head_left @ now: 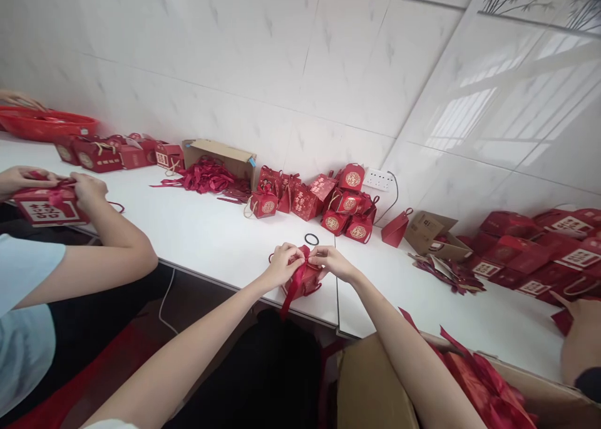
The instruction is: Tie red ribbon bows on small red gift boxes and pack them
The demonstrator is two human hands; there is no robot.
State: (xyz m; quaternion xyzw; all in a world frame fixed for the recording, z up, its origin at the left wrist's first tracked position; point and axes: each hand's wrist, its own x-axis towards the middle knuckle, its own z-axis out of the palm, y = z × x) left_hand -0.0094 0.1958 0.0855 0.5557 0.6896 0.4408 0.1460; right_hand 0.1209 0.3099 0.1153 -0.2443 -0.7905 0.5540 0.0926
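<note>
Ribbon [294, 286], one, between two hands [283, 265] [331, 262]

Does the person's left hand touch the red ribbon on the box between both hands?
Touching. The head view shows the left hand pinching the red ribbon over the red box, with no gap visible.

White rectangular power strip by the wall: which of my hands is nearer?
Right: your right hand is left and in front of the strip; your left hand, farther left.

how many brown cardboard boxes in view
3 brown cardboard boxes: one by the red ribbon pile, one left of stacked red paper boxes, one at bottom right, partly behind the right arm. More may be hidden.
</note>
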